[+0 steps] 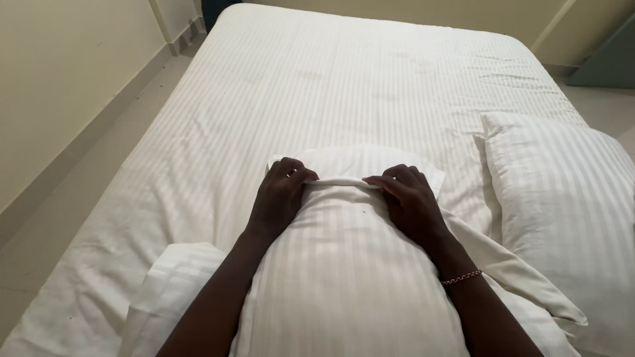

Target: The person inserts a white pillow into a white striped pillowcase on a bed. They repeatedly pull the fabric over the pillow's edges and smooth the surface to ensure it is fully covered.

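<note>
Both hands rest on a plump white striped fabric pillow (344, 277) lying on a wide bed with a white striped sheet (344, 79); the left hand (281, 198) and the right hand (410, 201) sit a little apart, each with fingers curled tight on the folded white edge of the pillowcase (340, 180) at the pillow's far end; a thin beaded bracelet (462, 277) circles the right wrist; a second white striped pillow (569, 218) lies just right of the held pillow; a cream wall (59, 86) stands left of it.
</note>
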